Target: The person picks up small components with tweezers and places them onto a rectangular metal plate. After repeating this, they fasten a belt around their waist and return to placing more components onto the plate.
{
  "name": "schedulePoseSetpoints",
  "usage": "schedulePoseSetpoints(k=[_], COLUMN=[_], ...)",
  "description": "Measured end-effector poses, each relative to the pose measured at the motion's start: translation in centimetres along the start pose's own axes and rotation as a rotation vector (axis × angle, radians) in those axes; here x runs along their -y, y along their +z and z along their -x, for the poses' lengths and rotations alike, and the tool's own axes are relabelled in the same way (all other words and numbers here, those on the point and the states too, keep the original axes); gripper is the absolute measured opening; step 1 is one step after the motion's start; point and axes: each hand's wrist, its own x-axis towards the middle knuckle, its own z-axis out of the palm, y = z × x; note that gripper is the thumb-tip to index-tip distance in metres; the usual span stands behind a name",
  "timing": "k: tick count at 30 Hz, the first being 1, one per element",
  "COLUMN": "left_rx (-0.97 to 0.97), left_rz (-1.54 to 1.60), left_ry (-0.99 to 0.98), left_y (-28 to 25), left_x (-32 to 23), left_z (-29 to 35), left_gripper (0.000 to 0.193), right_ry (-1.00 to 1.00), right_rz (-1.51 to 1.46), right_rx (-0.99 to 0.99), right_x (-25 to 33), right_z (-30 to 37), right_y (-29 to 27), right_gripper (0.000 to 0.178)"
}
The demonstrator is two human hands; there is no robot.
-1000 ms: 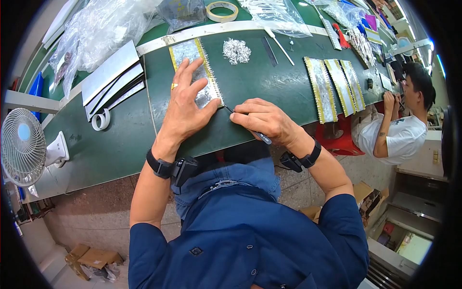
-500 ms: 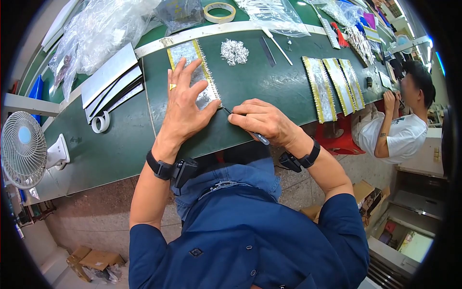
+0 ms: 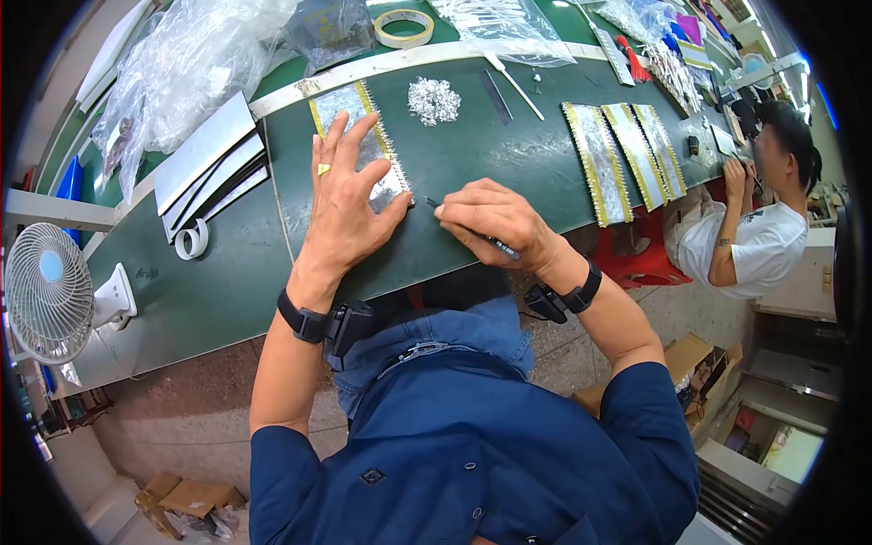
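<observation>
My left hand [image 3: 345, 195] lies with its fingers spread over a silver strip [image 3: 339, 100] that has yellow borders. Small whitish pieces line the strip's right edge in a toothed row. At the strip's near right corner rests my left thumb. My right hand [image 3: 495, 222] is closed around dark tweezers [image 3: 502, 247], whose tip points left, a short gap from that corner. Whether the tip carries anything is too small to tell. Beyond the hands lies a heap of small whitish pieces [image 3: 434, 101]. Several similar bordered strips [image 3: 597, 162] lie to the right.
On the left are stacked grey plates [image 3: 209, 154], a white tape ring [image 3: 191, 240] and a fan [image 3: 50, 286]. A white stick [image 3: 515, 86] and a dark flat strip [image 3: 496, 97] lie beyond. Plastic bags [image 3: 195, 73] fill the far left. A co-worker [image 3: 758, 218] sits at right.
My right hand has drawn the tweezers slightly right, away from the strip's corner. My left hand keeps its place on the strip. The whole view has shifted slightly.
</observation>
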Motion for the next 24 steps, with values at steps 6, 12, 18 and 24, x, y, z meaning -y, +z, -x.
schedulePoseSetpoints(k=[6, 12, 18, 24], left_rx=[-0.005, 0.016, 0.021, 0.016], left_rz=[0.006, -0.003, 0.001, -0.017], left_ry=[-0.019, -0.004, 0.011, 0.019], left_y=[-0.05, -0.13, 0.12, -0.4], left_x=[-0.15, -0.21, -0.23, -0.27], left_z=[-0.05, 0.1, -0.01, -0.33], left_gripper=[0.028, 0.028, 0.028, 0.029], right_ry=[0.045, 0.04, 0.055, 0.047], right_rz=[0.021, 0.029, 0.027, 0.032], right_rx=[-0.151, -0.162, -0.168, -0.174], right_x=[0.0, 0.1, -0.34, -0.23], right_z=[-0.28, -0.18, 0.31, -0.29], right_y=[0.24, 0.37, 0.6, 0.34], right_gripper=[0.024, 0.025, 0.028, 0.026])
